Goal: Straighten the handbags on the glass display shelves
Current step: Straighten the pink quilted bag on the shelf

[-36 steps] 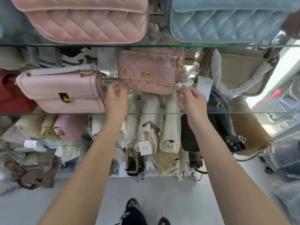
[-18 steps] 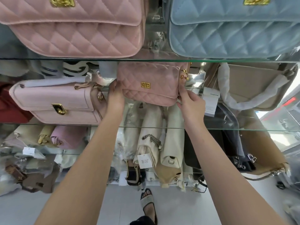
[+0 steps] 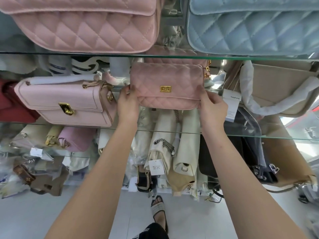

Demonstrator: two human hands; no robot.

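left hand [image 3: 127, 105] gripping quilted bag's [image 3: 166, 85] left end | right hand [image 3: 213, 107] pinching its right end | bag sitting mid shelf [image 3: 259, 136], between pink bag [image 3: 65, 100] and beige bag [image 3: 283, 87]

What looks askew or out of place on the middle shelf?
The smooth pink bag on the left sits slanted against the shelf edge, its clasp tilted. The beige bag on the right leans, its wrapped handle drooping across its front. The quilted pink bag, held by the left hand and right hand, looks level.
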